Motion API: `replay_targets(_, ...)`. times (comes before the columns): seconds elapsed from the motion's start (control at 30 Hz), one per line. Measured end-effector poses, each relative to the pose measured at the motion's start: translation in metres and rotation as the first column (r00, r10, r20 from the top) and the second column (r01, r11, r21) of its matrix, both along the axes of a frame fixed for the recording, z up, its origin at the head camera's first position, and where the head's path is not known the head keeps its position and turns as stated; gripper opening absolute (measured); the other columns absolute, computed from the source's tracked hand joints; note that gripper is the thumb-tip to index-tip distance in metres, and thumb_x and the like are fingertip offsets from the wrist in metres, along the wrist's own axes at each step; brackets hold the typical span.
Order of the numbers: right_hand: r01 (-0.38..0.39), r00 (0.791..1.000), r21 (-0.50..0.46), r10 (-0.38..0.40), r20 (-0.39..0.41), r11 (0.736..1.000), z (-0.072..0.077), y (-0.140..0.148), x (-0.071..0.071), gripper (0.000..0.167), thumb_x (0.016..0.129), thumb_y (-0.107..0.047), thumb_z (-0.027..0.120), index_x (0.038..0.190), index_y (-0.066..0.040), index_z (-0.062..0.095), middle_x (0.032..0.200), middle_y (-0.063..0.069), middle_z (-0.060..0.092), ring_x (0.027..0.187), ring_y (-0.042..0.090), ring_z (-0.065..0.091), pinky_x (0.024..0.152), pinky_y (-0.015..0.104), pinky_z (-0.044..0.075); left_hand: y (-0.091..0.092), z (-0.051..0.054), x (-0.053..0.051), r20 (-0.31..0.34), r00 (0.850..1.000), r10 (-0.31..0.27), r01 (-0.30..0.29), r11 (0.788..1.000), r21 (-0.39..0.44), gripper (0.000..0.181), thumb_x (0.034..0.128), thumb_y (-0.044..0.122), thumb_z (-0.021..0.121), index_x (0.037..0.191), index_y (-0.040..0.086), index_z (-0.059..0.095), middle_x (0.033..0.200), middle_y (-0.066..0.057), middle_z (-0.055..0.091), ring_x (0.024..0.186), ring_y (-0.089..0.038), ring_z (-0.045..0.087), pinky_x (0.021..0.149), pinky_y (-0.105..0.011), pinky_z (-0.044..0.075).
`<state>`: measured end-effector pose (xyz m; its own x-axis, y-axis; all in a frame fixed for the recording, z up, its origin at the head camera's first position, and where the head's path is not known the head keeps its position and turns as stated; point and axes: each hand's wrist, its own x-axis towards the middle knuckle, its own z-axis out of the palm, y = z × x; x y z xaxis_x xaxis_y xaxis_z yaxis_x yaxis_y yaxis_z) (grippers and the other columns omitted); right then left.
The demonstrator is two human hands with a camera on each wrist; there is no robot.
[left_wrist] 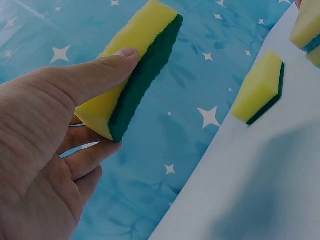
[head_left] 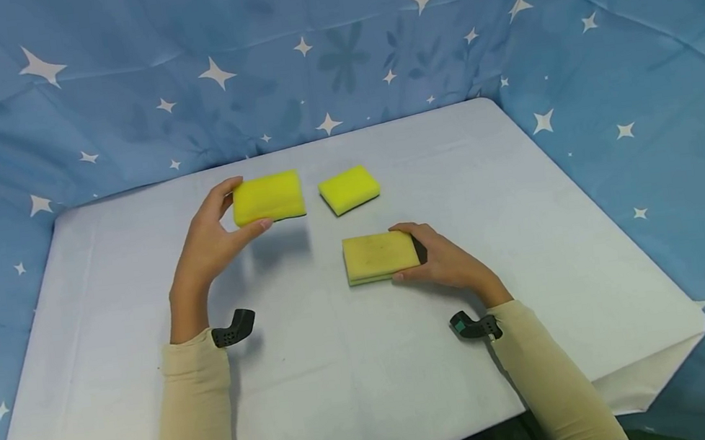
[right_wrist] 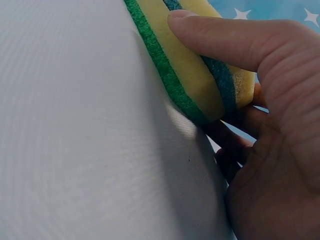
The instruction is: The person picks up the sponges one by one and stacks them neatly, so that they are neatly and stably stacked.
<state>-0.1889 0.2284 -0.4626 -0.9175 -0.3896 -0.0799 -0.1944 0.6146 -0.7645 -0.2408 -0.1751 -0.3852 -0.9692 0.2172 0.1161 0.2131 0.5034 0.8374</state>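
My left hand (head_left: 210, 240) holds a bright yellow sponge (head_left: 268, 197) up over the table, its shadow falling below. In the left wrist view, the thumb lies across this sponge's yellow side, beside its dark green scouring layer. My right hand (head_left: 451, 259) grips two stacked sponges (head_left: 379, 255) by their right end. The right wrist view shows the lower sponge (right_wrist: 182, 65) with a green scouring layer underneath and the upper sponge (right_wrist: 245, 82) with a blue-green one. I cannot tell whether the stack touches the table. Between and beyond the hands, another yellow sponge (head_left: 349, 190) lies green side down.
A white cloth covers the table (head_left: 345, 380). Behind it and along the right side hangs a blue curtain (head_left: 340, 54) with white stars. Both wrists carry a black strapped-on device (head_left: 234, 328). The table's front edge runs under my right forearm.
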Motion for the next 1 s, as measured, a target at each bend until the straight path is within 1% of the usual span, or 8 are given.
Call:
replay_targets(0.2, 0.001, 1.000, 0.000, -0.001, -0.003, 1.000, 0.000, 0.000, 0.000, 0.092, 0.087, -0.041, 0.090, 0.161, -0.014, 0.042, 0.150, 0.015, 0.050, 0.128, 0.032, 0.049, 0.112, 0.058, 0.038, 0.009, 0.006, 0.003, -0.043, 0.998, -0.049, 0.048, 0.999, -0.005, 0.092, 0.0924, 0.037, 0.087, 0.166, 0.013, 0.038, 0.167, -0.007, 0.040, 0.153, -0.030, 0.038, 0.123, -0.059, 0.030)
replay_targets(0.33, 0.001, 1.000, -0.007, -0.001, -0.001, 1.000, 0.000, 0.000, 0.000, 0.092, 0.087, -0.042, 0.091, 0.160, -0.013, 0.043, 0.150, 0.014, 0.050, 0.128, 0.032, 0.049, 0.112, 0.057, 0.038, 0.014, 0.008, 0.004, -0.077, 0.993, -0.086, 0.085, 0.996, -0.021, 0.092, 0.0928, 0.036, 0.087, 0.167, 0.012, 0.038, 0.164, -0.008, 0.042, 0.150, -0.031, 0.041, 0.122, -0.058, 0.032)
replay_targets(0.57, 0.001, 1.000, -0.008, -0.001, 0.002, 1.000, 0.000, 0.000, 0.000, 0.093, 0.086, -0.043, 0.091, 0.161, -0.014, 0.043, 0.150, 0.013, 0.050, 0.128, 0.031, 0.049, 0.113, 0.057, 0.037, 0.025, 0.010, 0.008, -0.116, 0.985, -0.124, 0.120, 0.992, -0.041, 0.091, 0.0915, 0.035, 0.089, 0.164, 0.009, 0.041, 0.160, -0.007, 0.045, 0.147, -0.030, 0.044, 0.120, -0.054, 0.036)
replay_targets(0.77, 0.001, 1.000, 0.013, -0.001, -0.007, 1.000, -0.002, 0.000, -0.001, 0.093, 0.087, -0.045, 0.090, 0.161, -0.015, 0.042, 0.148, 0.012, 0.051, 0.127, 0.030, 0.049, 0.112, 0.057, 0.038, 0.035, 0.011, 0.011, -0.117, 0.981, -0.153, 0.146, 0.987, -0.063, 0.089, 0.0919, 0.036, 0.088, 0.163, 0.009, 0.043, 0.159, -0.009, 0.045, 0.145, -0.031, 0.046, 0.119, -0.054, 0.037)
replay_targets(1.0, 0.004, 1.000, 0.012, -0.004, -0.003, 1.000, -0.001, -0.001, -0.001, 0.092, 0.086, -0.045, 0.090, 0.160, -0.018, 0.042, 0.145, 0.010, 0.051, 0.123, 0.029, 0.050, 0.109, 0.055, 0.039, 0.044, 0.012, 0.015, -0.092, 0.980, -0.177, 0.174, 0.984, -0.040, 0.081, 0.0919, 0.035, 0.088, 0.157, 0.009, 0.048, 0.156, -0.006, 0.047, 0.145, -0.029, 0.048, 0.119, -0.051, 0.040)
